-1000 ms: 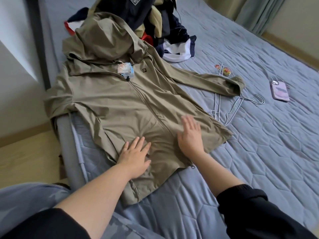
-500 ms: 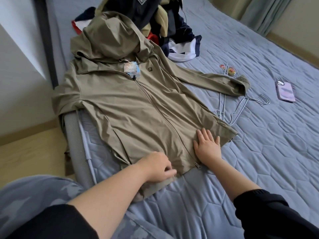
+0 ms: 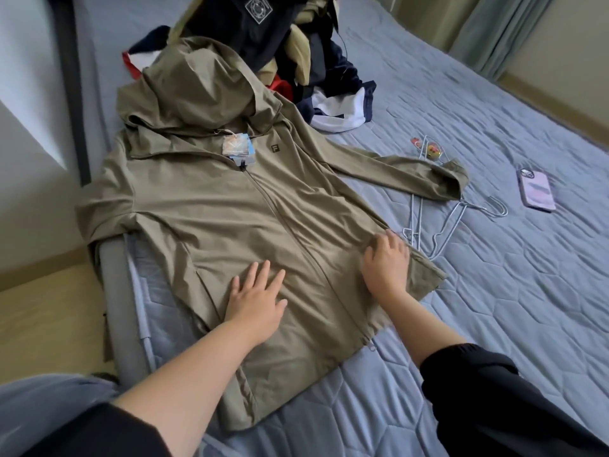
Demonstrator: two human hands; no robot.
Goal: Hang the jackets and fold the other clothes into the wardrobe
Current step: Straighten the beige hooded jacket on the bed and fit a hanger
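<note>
Jacket (image 3: pixel 230 209) flat on bed (image 3: pixel 494 308) under both hands; left hand (image 3: pixel 255 301) pressed on it, fingers spread wide; right hand (image 3: pixel 385 265) at its side edge, fingers bent, grip unclear; hangers (image 3: pixel 445 232) just beyond right hand.

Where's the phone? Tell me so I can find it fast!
Look at the blue-grey quilted bed. To the right of the olive hooded jacket and the silver wire hangers lies a flat pink-lilac rectangular phone. Unlike the thin bent hangers, it is a solid slab lying alone.
</note>
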